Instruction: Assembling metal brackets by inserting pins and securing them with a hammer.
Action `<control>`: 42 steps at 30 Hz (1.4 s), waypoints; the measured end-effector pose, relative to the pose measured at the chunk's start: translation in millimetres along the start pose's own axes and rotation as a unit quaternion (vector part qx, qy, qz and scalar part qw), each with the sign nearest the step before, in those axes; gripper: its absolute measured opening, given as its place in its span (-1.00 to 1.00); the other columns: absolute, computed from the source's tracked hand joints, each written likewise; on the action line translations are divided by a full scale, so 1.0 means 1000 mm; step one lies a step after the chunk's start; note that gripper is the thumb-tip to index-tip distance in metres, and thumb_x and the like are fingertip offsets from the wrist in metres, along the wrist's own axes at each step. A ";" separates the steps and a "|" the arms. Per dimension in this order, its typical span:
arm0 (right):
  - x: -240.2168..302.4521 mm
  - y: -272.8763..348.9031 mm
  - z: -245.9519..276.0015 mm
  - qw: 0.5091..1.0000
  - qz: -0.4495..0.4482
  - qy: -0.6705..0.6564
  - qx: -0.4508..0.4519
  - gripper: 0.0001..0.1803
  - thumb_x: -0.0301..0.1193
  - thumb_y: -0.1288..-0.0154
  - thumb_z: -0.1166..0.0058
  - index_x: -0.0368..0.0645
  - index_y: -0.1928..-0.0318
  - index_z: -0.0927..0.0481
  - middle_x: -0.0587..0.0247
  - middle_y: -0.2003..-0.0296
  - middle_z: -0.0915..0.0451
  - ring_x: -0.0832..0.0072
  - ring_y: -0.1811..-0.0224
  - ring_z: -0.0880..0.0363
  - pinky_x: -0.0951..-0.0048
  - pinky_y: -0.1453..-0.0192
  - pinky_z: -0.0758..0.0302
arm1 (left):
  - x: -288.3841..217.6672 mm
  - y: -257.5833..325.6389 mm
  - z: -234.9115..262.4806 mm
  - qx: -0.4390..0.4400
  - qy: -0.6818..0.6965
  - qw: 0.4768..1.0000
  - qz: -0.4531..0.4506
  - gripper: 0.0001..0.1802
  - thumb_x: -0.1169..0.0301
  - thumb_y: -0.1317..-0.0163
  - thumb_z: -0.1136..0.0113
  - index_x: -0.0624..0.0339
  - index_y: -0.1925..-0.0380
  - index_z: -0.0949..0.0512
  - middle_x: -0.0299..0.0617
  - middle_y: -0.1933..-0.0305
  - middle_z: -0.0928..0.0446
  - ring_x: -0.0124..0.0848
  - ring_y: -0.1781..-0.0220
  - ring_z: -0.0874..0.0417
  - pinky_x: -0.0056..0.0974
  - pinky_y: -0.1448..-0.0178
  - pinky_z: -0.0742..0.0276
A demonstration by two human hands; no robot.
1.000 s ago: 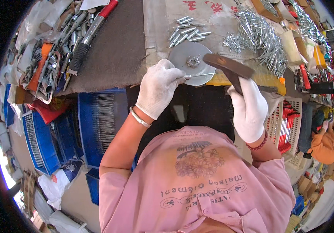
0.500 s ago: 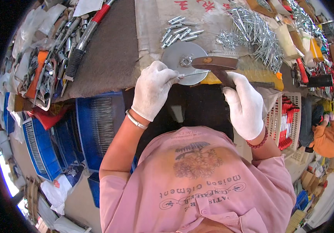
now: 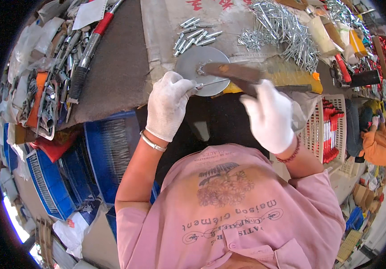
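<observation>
My left hand (image 3: 168,103), in a white knit glove, pinches one end of a thin metal rod (image 3: 215,82). The rod lies across the near part of a round grey metal disc (image 3: 188,67) at the bench edge. My right hand (image 3: 271,119), gloved too, grips the dark handle of a hammer (image 3: 235,71). Its brown head hangs above the disc and hides part of it; hammer and hand are slightly blurred. Whether the head touches anything cannot be seen. Short metal sleeves (image 3: 196,36) lie in a loose group beyond the disc.
A heap of thin metal pins (image 3: 287,33) spreads at the far right. Hand tools (image 3: 67,67) crowd the left bench. Below stand blue bins (image 3: 112,152) of rods and a cream crate (image 3: 332,130) with red-handled items. Another person (image 3: 379,145) in orange is at far right.
The bench scene has shifted left in view. The hammer's head has tilted and my right hand has turned with it, now blurred. My left hand keeps its hold on the rod.
</observation>
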State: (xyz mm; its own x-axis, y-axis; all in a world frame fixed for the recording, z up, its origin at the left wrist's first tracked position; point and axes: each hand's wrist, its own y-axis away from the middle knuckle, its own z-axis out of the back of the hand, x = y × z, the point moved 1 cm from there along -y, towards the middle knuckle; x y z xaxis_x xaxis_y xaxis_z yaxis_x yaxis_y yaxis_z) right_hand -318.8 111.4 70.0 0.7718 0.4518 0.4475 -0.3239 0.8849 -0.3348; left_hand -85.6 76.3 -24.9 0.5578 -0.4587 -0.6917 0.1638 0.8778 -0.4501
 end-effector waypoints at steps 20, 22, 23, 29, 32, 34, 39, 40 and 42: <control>-0.026 0.007 0.022 0.979 -0.125 -0.141 0.072 -0.73 -0.30 -0.65 -0.03 -0.20 -0.13 -0.61 0.16 0.45 -0.57 0.55 0.48 -0.58 0.43 0.37 -0.47 | -0.017 -0.016 0.000 0.007 -0.039 0.999 -0.008 -0.88 0.50 -0.11 -0.53 0.16 0.34 -0.77 -0.11 0.29 -0.65 -0.10 0.18 -0.72 -0.11 0.10 -0.62; -0.032 0.014 0.014 0.977 -0.132 -0.122 0.115 -0.72 -0.34 -0.58 -0.11 -0.21 -0.15 -0.60 0.02 0.38 -0.61 0.31 0.38 -0.67 0.32 0.22 -0.54 | -0.016 -0.017 0.000 0.012 -0.033 0.999 -0.010 -0.88 0.50 -0.10 -0.53 0.16 0.35 -0.77 -0.11 0.29 -0.65 -0.09 0.18 -0.72 -0.10 0.10 -0.62; -0.027 0.017 0.011 0.980 -0.115 -0.131 0.093 -0.72 -0.36 -0.56 -0.13 -0.22 -0.15 -0.60 -0.01 0.34 -0.63 0.24 0.34 -0.69 0.29 0.17 -0.55 | -0.014 -0.018 0.001 0.022 -0.025 0.999 -0.013 -0.88 0.49 -0.09 -0.54 0.16 0.36 -0.76 -0.11 0.29 -0.65 -0.09 0.18 -0.72 -0.10 0.10 -0.61; -0.021 0.025 0.007 0.997 -0.020 -0.056 0.042 -0.67 -0.43 -0.51 -0.19 -0.18 -0.21 -0.54 -0.13 0.21 -0.70 -0.09 0.18 -0.73 0.15 0.16 -0.63 | -0.005 -0.012 -0.003 0.025 0.025 0.999 0.030 -0.88 0.49 -0.08 -0.53 0.17 0.38 -0.75 -0.10 0.30 -0.64 -0.07 0.18 -0.71 -0.08 0.10 -0.61; -0.028 0.037 -0.004 0.993 -0.054 -0.095 0.055 -0.69 -0.39 -0.53 -0.19 -0.16 -0.20 -0.55 -0.09 0.30 -0.69 -0.04 0.24 -0.74 0.13 0.21 -0.62 | -0.003 -0.011 -0.005 0.023 0.028 0.999 0.025 -0.89 0.50 -0.08 -0.52 0.17 0.38 -0.75 -0.09 0.30 -0.64 -0.06 0.19 -0.71 -0.07 0.11 -0.61; -0.028 0.037 -0.008 0.990 -0.061 -0.122 0.049 -0.69 -0.38 -0.53 -0.19 -0.16 -0.20 -0.55 -0.10 0.31 -0.69 -0.03 0.25 -0.75 0.12 0.22 -0.62 | -0.005 -0.011 -0.004 0.027 0.030 0.999 0.019 -0.89 0.50 -0.08 -0.52 0.18 0.38 -0.75 -0.09 0.31 -0.63 -0.05 0.20 -0.71 -0.07 0.11 -0.61; -0.037 0.033 -0.021 0.993 -0.071 0.014 0.095 -0.77 -0.28 -0.57 -0.17 -0.15 0.17 -0.48 -0.05 0.45 -0.63 -0.02 0.39 -0.71 0.03 0.38 -0.51 | -0.012 -0.015 0.001 0.031 0.017 0.999 0.020 -0.90 0.52 -0.09 -0.52 0.19 0.38 -0.76 -0.07 0.30 -0.62 -0.05 0.21 -0.71 -0.07 0.11 -0.61; -0.036 0.030 -0.015 0.992 -0.077 0.002 0.095 -0.78 -0.29 -0.56 -0.17 -0.16 0.14 -0.50 -0.06 0.46 -0.63 -0.02 0.38 -0.71 0.03 0.37 -0.52 | -0.012 -0.013 0.001 0.034 0.020 0.999 0.035 -0.90 0.52 -0.09 -0.52 0.20 0.38 -0.76 -0.08 0.30 -0.63 -0.05 0.21 -0.71 -0.07 0.11 -0.62; -0.013 0.020 0.010 0.987 -0.114 -0.102 0.046 -0.83 -0.33 -0.54 -0.19 -0.16 0.11 -0.55 -0.06 0.46 -0.61 -0.04 0.35 -0.70 0.08 0.33 -0.54 | -0.009 -0.013 0.000 0.034 0.018 0.999 0.030 -0.89 0.52 -0.08 -0.53 0.19 0.38 -0.76 -0.08 0.30 -0.62 -0.06 0.21 -0.71 -0.08 0.10 -0.62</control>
State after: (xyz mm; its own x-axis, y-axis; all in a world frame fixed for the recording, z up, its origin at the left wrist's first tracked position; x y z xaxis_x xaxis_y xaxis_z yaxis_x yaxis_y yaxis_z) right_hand -341.3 124.5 65.7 0.7066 0.2455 0.6637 -0.2101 0.9684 -0.1346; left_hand -92.5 68.6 -12.8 0.5392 -0.4088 -0.7363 0.1868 0.9106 -0.3687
